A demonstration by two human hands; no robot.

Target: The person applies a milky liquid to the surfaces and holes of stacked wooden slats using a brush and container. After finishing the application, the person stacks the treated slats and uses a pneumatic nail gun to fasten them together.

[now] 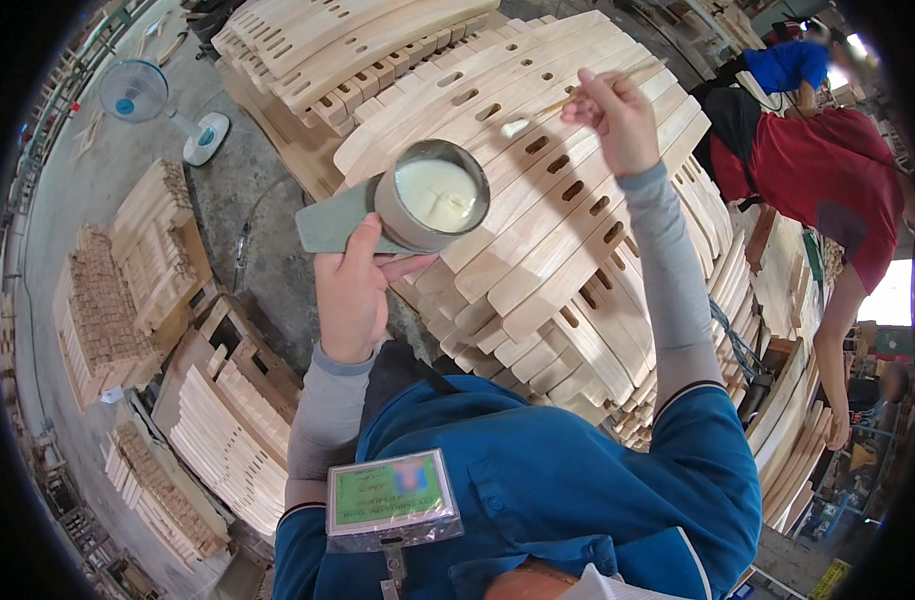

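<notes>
My left hand (352, 295) is closed on a round cup (397, 218) with a thick white liquid (435, 192) in it. A flat grey-green piece (332, 218) juts from the cup's left side, by my thumb; whether it is joined to the cup I cannot tell. Between the fingertips of my right hand (617, 118) is a thin stick (554, 106), pinched and slanting, its lower end coated with a white blob (515, 128). Both hands are above a stack of pale curved wooden slats (517, 190) with oval slots cut in them.
More slotted slats (347, 45) are stacked at the far left of the pile. A standing fan (137, 92) and several wood stacks (127, 300) occupy the floor at left. A co-worker in a red shirt (817, 170) bends over at right; another person in blue (787, 65) is beyond.
</notes>
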